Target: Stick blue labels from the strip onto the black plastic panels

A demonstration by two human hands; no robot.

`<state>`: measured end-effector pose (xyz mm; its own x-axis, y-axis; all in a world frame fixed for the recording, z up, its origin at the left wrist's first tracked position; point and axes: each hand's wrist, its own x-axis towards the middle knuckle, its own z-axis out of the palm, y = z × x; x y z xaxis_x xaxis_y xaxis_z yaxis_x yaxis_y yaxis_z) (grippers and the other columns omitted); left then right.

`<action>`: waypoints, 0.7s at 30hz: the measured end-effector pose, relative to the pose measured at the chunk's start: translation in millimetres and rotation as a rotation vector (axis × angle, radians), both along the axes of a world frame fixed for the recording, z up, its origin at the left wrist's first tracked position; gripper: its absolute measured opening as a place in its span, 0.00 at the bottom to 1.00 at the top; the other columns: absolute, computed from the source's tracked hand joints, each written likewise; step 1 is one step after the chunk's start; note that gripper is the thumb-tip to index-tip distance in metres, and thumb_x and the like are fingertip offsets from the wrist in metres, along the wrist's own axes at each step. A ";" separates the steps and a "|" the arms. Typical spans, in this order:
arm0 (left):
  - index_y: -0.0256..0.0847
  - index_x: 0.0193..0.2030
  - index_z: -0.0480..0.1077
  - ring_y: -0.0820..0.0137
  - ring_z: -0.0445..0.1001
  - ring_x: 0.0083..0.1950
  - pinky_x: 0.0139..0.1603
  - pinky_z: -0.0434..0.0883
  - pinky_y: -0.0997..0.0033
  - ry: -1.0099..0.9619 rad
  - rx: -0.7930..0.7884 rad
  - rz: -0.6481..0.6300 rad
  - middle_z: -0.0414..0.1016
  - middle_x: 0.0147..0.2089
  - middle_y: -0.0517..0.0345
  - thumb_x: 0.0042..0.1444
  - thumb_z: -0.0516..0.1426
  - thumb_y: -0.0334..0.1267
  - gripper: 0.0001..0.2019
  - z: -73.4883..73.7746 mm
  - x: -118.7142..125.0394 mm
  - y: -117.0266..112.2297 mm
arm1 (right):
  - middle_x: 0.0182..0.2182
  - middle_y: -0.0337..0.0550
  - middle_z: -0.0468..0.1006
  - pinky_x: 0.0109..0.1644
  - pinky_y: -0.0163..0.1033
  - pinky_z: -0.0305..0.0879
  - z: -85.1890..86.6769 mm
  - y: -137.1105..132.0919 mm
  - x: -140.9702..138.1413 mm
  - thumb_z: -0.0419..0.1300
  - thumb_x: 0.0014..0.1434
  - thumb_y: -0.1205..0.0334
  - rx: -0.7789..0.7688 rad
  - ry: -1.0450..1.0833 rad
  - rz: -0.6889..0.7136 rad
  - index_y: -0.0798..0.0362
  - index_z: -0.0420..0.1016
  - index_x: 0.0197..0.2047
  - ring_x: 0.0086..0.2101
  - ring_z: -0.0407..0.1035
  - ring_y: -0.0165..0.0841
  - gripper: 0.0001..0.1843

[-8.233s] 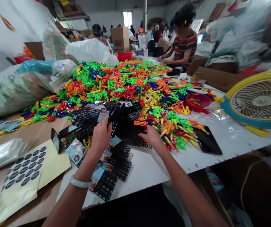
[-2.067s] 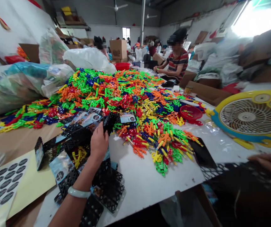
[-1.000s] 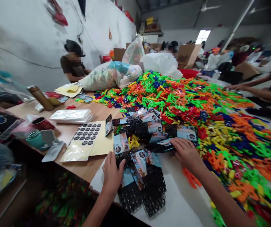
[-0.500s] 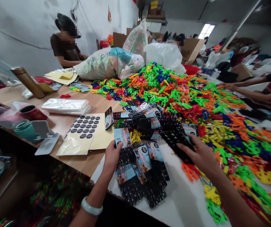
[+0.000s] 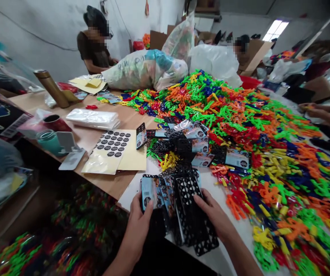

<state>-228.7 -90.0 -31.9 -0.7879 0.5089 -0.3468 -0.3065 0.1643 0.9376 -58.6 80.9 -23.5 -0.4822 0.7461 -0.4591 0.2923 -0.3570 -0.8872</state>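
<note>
Between my hands stands a bundle of flat black perforated plastic packs (image 5: 188, 195), several of them with blue printed cards and dark round stickers. My left hand (image 5: 140, 216) is closed on the bundle's left side, its thumb over a blue card (image 5: 150, 191). From the right, my right hand (image 5: 212, 212) grips the black packs, thumb on the front one and fingers behind. The bundle is at the near edge of the white table part (image 5: 132, 188). Just beyond lie more black packs (image 5: 186, 143) in a loose heap, with yellow plastic pieces (image 5: 169, 161) beside them.
A big pile of coloured plastic pieces (image 5: 210, 103) spreads over the back and right. On the left are a sticker sheet (image 5: 110, 153), clear bags (image 5: 92, 119), a phone stand (image 5: 71, 153), a teal jar (image 5: 48, 142) and a flask (image 5: 51, 88). Co-workers sit behind and at right.
My right hand has brought its black packs leftward and down against those at my left hand. The packs that lay spread out are now gathered into one bundle. The view has shifted.
</note>
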 end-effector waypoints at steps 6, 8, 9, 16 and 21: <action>0.37 0.58 0.68 0.53 0.70 0.60 0.63 0.62 0.54 -0.241 0.158 -0.126 0.76 0.55 0.44 0.46 0.67 0.45 0.33 1.7 6.3 8.3 | 0.54 0.49 0.74 0.61 0.52 0.59 -12.7 -20.5 4.4 0.69 0.46 0.43 0.043 0.159 -0.021 0.46 0.49 0.67 0.54 0.68 0.44 0.52; 0.37 0.54 0.71 0.52 0.71 0.59 0.61 0.64 0.54 -0.287 0.171 -0.136 0.78 0.52 0.45 0.44 0.68 0.44 0.30 1.6 12.7 8.5 | 0.55 0.50 0.73 0.63 0.51 0.56 -9.5 -23.3 7.1 0.69 0.47 0.43 -0.011 0.146 0.054 0.50 0.60 0.62 0.55 0.66 0.45 0.43; 0.37 0.53 0.72 0.53 0.72 0.58 0.61 0.65 0.55 -0.299 0.181 -0.112 0.78 0.51 0.46 0.45 0.67 0.44 0.28 1.3 15.9 8.7 | 0.54 0.50 0.73 0.63 0.51 0.56 -6.5 -25.0 7.7 0.68 0.47 0.43 -0.042 0.145 0.096 0.52 0.64 0.59 0.55 0.66 0.46 0.40; 0.35 0.49 0.74 0.57 0.79 0.46 0.53 0.71 0.58 -0.517 0.299 -0.118 0.82 0.42 0.48 0.47 0.67 0.43 0.23 -3.6 13.9 12.1 | 0.48 0.46 0.78 0.57 0.51 0.61 3.6 -31.9 8.8 0.72 0.44 0.48 -0.133 0.208 0.183 0.49 0.64 0.56 0.50 0.70 0.46 0.39; 0.33 0.50 0.74 0.57 0.78 0.49 0.54 0.71 0.58 -0.541 0.389 -0.142 0.81 0.44 0.45 0.50 0.65 0.42 0.22 -2.5 -2.3 16.0 | 0.49 0.45 0.78 0.53 0.47 0.66 -7.7 -24.3 15.1 0.67 0.53 0.49 -0.312 0.344 0.069 0.48 0.66 0.56 0.46 0.74 0.43 0.30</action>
